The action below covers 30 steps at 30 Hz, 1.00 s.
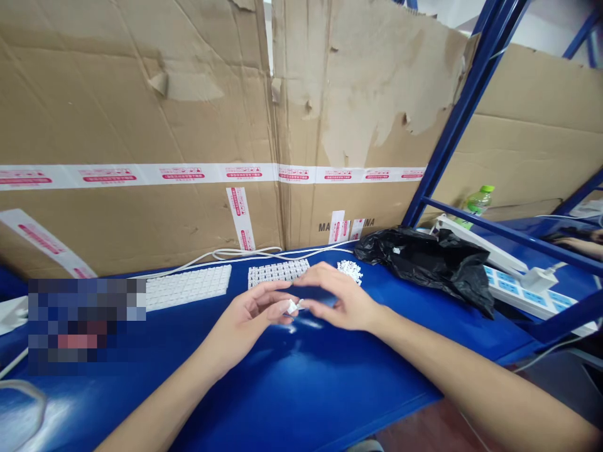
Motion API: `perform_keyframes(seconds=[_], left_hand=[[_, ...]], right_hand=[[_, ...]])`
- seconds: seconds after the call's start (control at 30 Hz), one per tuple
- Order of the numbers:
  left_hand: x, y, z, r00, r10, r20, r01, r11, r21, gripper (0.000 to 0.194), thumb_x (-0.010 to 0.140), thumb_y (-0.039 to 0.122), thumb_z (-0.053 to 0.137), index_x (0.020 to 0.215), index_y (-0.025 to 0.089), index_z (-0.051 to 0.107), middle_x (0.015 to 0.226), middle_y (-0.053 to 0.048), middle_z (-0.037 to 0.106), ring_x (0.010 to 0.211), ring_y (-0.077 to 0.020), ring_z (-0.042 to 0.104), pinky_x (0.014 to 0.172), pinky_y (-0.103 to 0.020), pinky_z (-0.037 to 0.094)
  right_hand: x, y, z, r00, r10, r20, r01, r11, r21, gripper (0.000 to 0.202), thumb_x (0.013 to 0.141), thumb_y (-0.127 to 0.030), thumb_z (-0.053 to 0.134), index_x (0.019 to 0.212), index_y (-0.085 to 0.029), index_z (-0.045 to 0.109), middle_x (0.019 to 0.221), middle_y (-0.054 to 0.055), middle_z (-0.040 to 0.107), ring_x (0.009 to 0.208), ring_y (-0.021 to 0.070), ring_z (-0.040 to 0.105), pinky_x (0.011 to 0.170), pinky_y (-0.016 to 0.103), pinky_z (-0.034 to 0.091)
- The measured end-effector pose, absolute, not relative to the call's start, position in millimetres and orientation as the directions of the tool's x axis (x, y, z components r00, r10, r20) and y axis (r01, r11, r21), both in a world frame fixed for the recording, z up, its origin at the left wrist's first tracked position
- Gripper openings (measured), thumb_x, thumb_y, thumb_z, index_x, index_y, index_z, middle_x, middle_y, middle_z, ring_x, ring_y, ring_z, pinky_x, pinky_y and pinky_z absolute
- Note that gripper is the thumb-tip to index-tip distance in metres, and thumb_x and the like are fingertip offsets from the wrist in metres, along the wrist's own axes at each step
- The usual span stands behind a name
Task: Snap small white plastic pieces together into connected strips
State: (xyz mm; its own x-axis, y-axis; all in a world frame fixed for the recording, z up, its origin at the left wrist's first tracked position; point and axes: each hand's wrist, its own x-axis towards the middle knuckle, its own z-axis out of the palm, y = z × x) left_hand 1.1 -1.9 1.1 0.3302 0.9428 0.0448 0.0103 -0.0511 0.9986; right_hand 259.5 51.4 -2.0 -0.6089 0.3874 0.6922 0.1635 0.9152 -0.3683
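Note:
A small white piece [293,306] is pinched between the thumb and fingers of my left hand [254,317], over the blue table [292,389]. My right hand [342,298] meets it from the right, its thumb and fingertips closed around the piece's right side, where a tiny pale part shows. Behind my hands lies a white grid of small parts [277,271], partly covered by my fingers. A pile of small white pieces [350,271] sits just beyond my right hand. To the left is a flat white array of blocks [188,287].
Cardboard sheets [141,125] stand along the back, with white cables [245,253] at their foot. At the right are a black plastic bag [424,257], a blue metal frame [464,107], power strips [522,292] and a green-capped bottle [478,202]. A blurred patch covers something at the left.

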Motion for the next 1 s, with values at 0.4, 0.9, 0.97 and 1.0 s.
perform_keyframes(seconds=[0.4,0.9,0.97,1.0], left_hand=[[0,-1,5,0.264,0.964,0.045,-0.025,-0.040,0.999,0.053,0.088,0.052,0.089,0.130,0.023,0.076,0.119,-0.008,0.082,0.101,-0.0246,0.080,0.096,-0.041,0.067],[-2,0,0,0.282,0.959,0.032,0.026,-0.042,0.999,0.046,0.084,0.044,0.092,0.123,0.025,0.079,0.123,-0.007,0.082,0.101,-0.0247,0.081,0.098,-0.042,0.065],[-2,0,0,0.282,0.959,0.030,0.035,-0.042,0.999,0.045,0.084,0.044,0.092,0.123,0.025,0.079,0.123,-0.007,0.082,0.102,-0.0252,0.081,0.099,-0.043,0.065],[-2,0,-1,0.284,0.959,0.027,0.040,-0.040,0.998,0.045,0.084,0.044,0.092,0.123,0.025,0.079,0.123,-0.007,0.082,0.103,-0.0256,0.081,0.100,-0.044,0.065]], right_hand=[[317,100,-6,-0.295,0.911,0.287,0.903,0.364,-0.229,0.026,0.104,-0.031,0.070,0.123,-0.018,0.082,0.124,0.013,0.083,0.113,0.0319,0.080,0.097,0.037,0.061],[314,101,-1,-0.277,0.888,0.367,0.751,0.439,-0.493,0.007,0.094,-0.018,0.079,0.097,-0.022,0.084,0.094,0.002,0.087,0.083,0.0210,0.082,0.079,0.028,0.061],[313,100,1,-0.277,0.890,0.361,0.722,0.441,-0.533,0.006,0.092,-0.017,0.079,0.095,-0.021,0.083,0.091,0.002,0.086,0.081,0.0205,0.081,0.079,0.028,0.061],[313,100,1,-0.275,0.893,0.356,0.708,0.439,-0.553,0.005,0.092,-0.017,0.079,0.094,-0.021,0.083,0.090,0.002,0.086,0.081,0.0205,0.081,0.078,0.028,0.061]])
